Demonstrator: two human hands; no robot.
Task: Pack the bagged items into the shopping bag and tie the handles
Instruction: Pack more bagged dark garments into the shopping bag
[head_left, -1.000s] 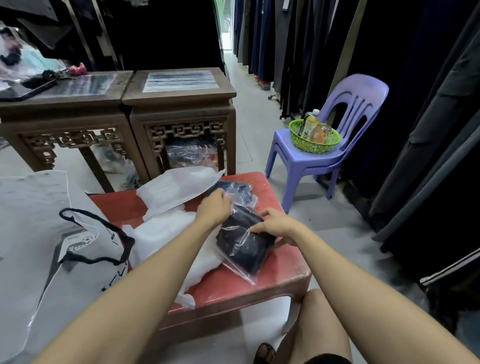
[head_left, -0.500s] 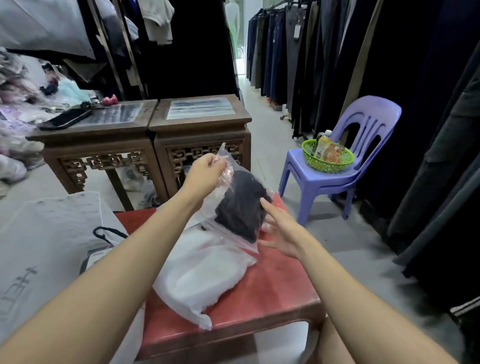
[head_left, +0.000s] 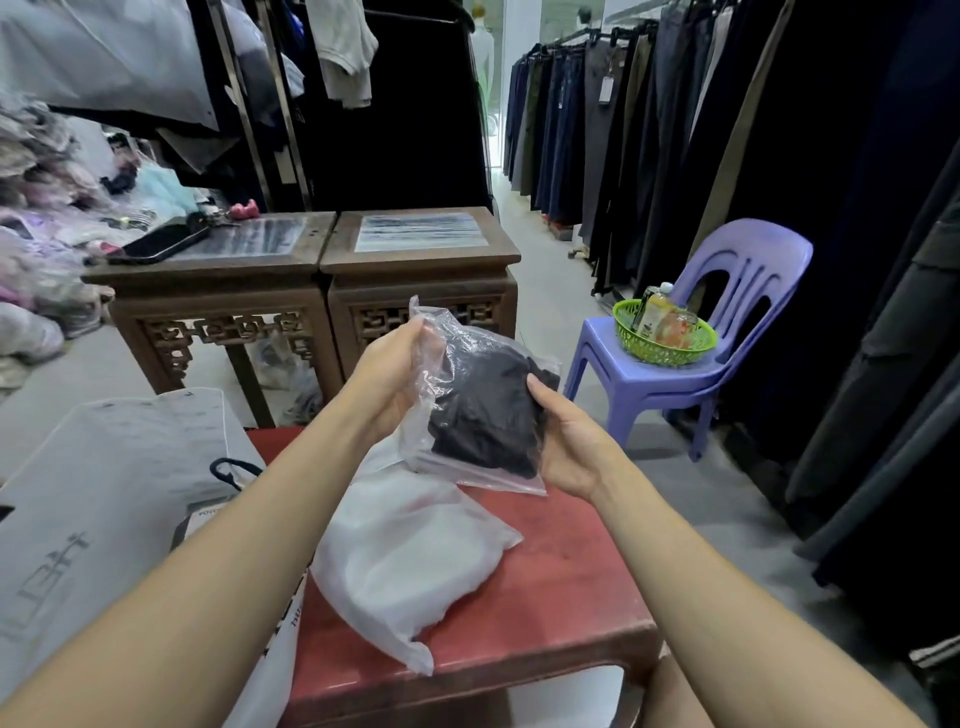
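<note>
While aloft over stool (head_left: 545, 597) edge, bagged item (head_left: 483, 410); grip by left hand (head_left: 387, 382), right hand (head_left: 569, 447)

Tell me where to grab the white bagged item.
Best pinch the white bagged item at its flat right corner, coming from the right: that corner lies free on the red table; the shopping bag crowds its left.

We see our own arms uncovered: the left forearm (head_left: 208, 597) and the right forearm (head_left: 727, 597) show no sleeve from the lower edge of the view up to the wrists. Our left hand (head_left: 395, 374) and right hand (head_left: 571, 447) are bare as well. A bare knee (head_left: 675, 696) shows at the bottom edge.
</note>
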